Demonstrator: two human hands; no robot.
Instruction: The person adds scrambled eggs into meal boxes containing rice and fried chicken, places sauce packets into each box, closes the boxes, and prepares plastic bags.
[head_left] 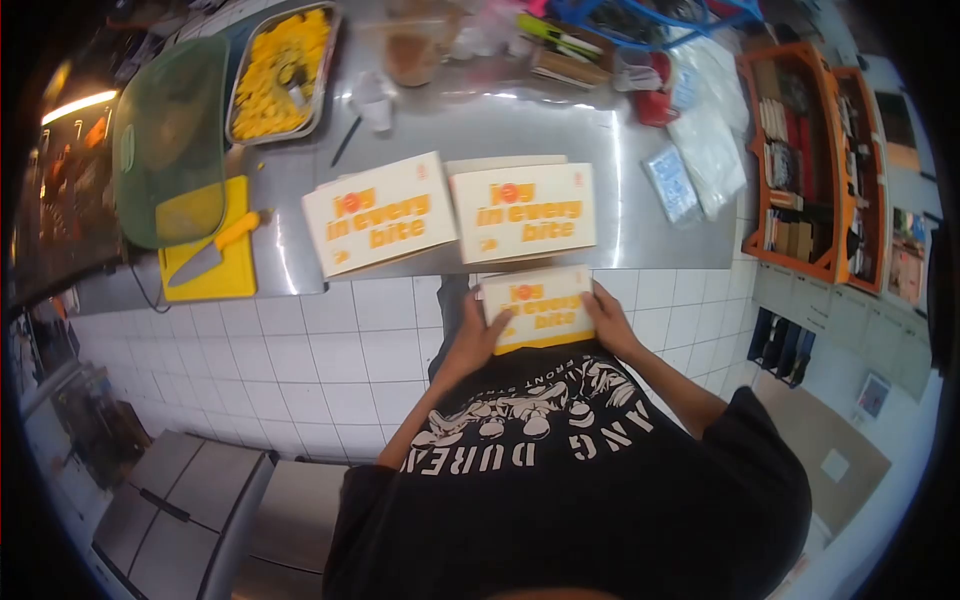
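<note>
Both of my hands hold a white cardboard food box point(540, 305) with orange "joy in every bite" lettering and a yellow front side, close to my body at the table's front edge. My left hand point(485, 325) grips its left side, thumb on top. On the opposite side, my right hand point(610, 318) is closed around the edge; its lower fingers are hidden. Just beyond, on the steel table point(400, 125), lie a left stack of matching boxes point(380, 215) and a right stack of matching boxes point(525, 212).
A yellow cutting board point(240, 280) carries a knife point(215, 250) at the left, beside a green translucent lid point(165, 140). Behind stands a tray of yellow food pieces point(285, 75). Plastic bags point(710, 150) lie at right, near an orange shelf point(795, 160).
</note>
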